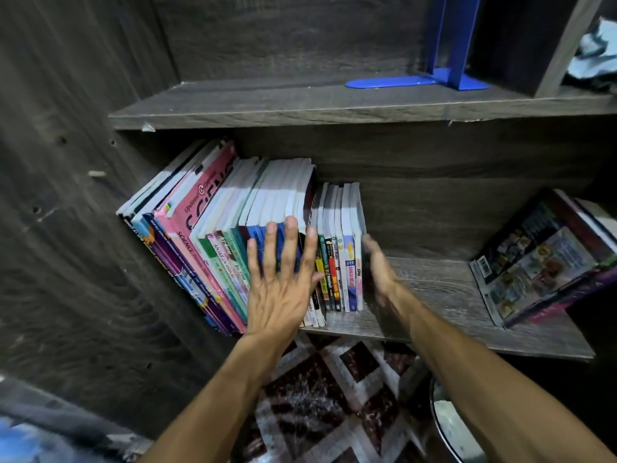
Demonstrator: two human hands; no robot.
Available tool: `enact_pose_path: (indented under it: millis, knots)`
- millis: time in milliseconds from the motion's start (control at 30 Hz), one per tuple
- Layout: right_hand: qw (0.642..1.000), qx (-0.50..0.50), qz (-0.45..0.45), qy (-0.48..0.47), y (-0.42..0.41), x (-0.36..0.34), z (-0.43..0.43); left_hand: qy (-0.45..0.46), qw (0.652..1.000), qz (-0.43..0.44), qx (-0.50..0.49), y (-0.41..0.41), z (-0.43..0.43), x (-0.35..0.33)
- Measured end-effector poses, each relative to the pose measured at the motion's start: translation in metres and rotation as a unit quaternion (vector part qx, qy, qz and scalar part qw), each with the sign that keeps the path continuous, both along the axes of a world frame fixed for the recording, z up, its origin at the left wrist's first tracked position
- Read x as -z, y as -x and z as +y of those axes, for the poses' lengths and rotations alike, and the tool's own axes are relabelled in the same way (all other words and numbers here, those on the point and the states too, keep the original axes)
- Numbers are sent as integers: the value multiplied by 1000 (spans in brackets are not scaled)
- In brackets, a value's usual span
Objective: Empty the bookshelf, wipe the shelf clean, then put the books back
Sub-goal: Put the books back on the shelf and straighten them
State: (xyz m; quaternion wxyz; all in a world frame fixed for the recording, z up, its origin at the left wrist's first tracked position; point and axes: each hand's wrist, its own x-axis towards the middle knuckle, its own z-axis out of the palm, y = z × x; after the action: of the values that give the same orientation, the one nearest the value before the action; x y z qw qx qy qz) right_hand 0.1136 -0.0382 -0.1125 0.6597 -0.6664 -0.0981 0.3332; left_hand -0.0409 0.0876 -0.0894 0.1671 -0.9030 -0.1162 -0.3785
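Observation:
A row of books [217,228] stands on the lower shelf [434,295] of a dark wooden bookshelf, leaning to the left against its side wall. My left hand [283,279] lies flat with fingers spread on the spines in the middle of the row. My right hand [379,265] is blurred, with its palm against the right end of the row beside a thin white and blue book [350,269]. Neither hand grips anything. The upper shelf [267,101] holds no books.
A blue metal bookend [444,78] stands on the upper shelf at the right. Several books and a magazine [541,259] lean at the right end of the lower shelf. A patterned rug [317,396] and a round metal object [447,426] lie on the floor below.

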Motion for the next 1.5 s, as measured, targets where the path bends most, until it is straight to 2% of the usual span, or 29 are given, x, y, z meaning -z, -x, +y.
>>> enact_pose_path:
  millis: [100, 233, 400, 567, 700, 800, 900, 1033, 1167, 1233, 1333, 1500]
  knots:
    - [999, 19, -44, -10, -1, 1, 7, -19, 1000, 7, 11, 0, 8, 1]
    - [999, 8, -18, -43, -1, 12, 6, -29, 999, 13, 17, -4, 15, 5]
    - [991, -30, -124, 32, -21, 51, 16, -39, 999, 11, -2, -4, 18, 6]
    - [989, -9, -115, 91, 15, 3, -1, -15, 1000, 17, -10, -4, 0, 6]
    - [993, 19, -94, 71, 31, 12, -8, -40, 999, 18, 9, 1, -13, 8]
    - [989, 36, -112, 93, 31, 24, -17, -70, 996, 41, 30, 2, -29, 12]
    - [983, 33, -127, 125, 25, 38, -30, -41, 995, 85, 38, 0, -47, 5]
    - [979, 25, -141, 145, 32, 16, -47, -2, 990, 135, 43, -3, -66, -11]
    - [969, 27, -197, 145, 34, -13, -63, 62, 992, 109, 27, -8, -72, -35]
    - [963, 34, -229, 141, 37, -33, -71, 73, 992, 90, 51, -9, -76, -47]
    - [930, 67, -333, 138, 44, -68, -85, 87, 990, 43, 105, -10, -82, -69]
    - [832, 175, -521, 82, 59, -153, -106, 157, 969, -75, 178, -22, -91, -123]
